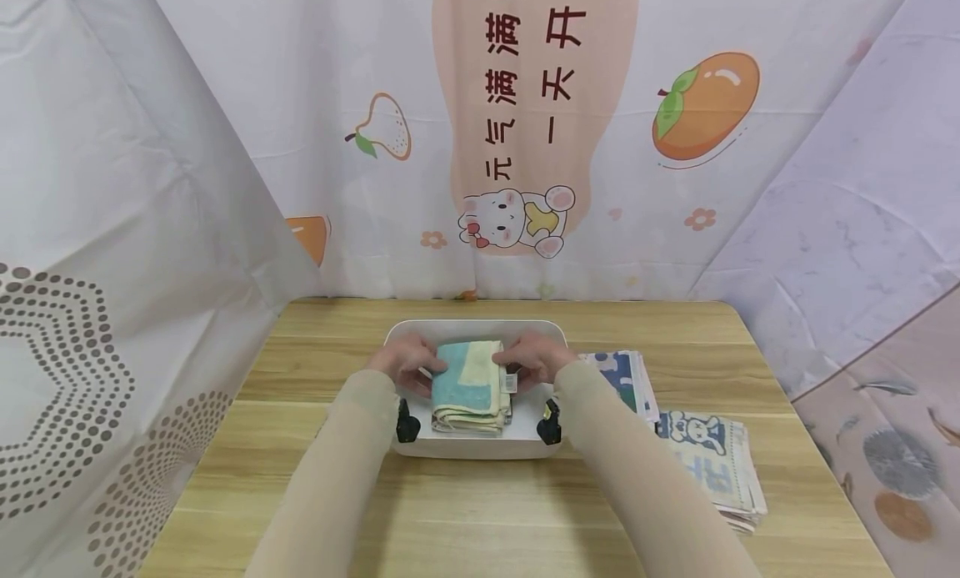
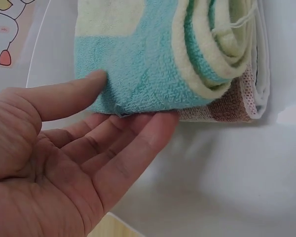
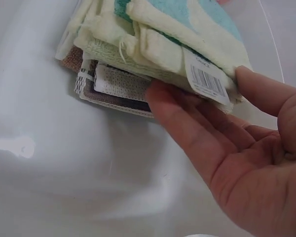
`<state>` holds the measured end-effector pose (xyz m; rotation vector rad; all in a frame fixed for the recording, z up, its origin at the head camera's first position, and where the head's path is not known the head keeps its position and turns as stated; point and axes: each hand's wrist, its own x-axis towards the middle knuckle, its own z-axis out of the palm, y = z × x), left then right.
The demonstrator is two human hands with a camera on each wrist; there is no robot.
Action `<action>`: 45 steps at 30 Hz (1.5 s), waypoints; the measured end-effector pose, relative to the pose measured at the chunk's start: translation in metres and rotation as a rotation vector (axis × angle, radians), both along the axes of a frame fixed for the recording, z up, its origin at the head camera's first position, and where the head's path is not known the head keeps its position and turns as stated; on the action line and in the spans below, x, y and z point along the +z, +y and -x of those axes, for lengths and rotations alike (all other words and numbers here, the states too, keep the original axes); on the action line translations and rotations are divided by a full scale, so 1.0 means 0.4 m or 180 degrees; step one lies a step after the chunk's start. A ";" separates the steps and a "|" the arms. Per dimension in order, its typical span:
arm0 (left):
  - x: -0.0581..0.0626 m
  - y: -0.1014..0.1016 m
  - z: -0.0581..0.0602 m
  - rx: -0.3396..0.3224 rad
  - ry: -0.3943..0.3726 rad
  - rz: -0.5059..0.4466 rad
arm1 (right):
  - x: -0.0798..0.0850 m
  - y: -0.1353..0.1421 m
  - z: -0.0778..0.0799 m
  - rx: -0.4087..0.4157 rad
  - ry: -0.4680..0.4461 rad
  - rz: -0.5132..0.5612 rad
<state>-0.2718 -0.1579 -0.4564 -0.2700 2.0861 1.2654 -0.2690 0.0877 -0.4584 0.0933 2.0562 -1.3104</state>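
Note:
A folded teal-and-cream towel (image 1: 463, 379) lies on other folded towels inside a white plastic bin (image 1: 480, 449). On its left side my left hand (image 1: 408, 361) grips it, thumb on the top face and fingers under the edge. From the opposite side my right hand (image 1: 536, 358) pinches it, thumb on the upper edge and fingers underneath, near a white barcode label (image 3: 206, 78). Below it, a brown towel (image 2: 227, 106) shows at the bottom of the stack. The undersides of the towels are hidden.
Right of the bin lies a blue-patterned folded towel (image 1: 626, 382), partly behind my right sleeve. Nearer the right front is a stack of folded towels (image 1: 708, 457) with a blue bear design. A printed curtain (image 1: 405, 211) hangs behind the wooden table (image 1: 480, 520).

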 end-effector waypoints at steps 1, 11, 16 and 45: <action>-0.001 0.000 0.000 -0.0035 0.0004 0.0035 | 0.001 0.000 -0.001 0.0023 0.0009 -0.0011; 0.002 0.006 -0.014 -0.0258 -0.0127 0.0200 | -0.005 0.000 0.000 0.0079 0.0046 -0.0116; 0.009 0.010 -0.022 -0.0228 -0.0320 0.0125 | -0.005 -0.001 -0.001 0.0110 0.0068 -0.0244; 0.010 0.038 -0.034 -0.0791 -0.0445 0.0758 | 0.021 -0.039 -0.013 0.0245 0.0064 -0.0970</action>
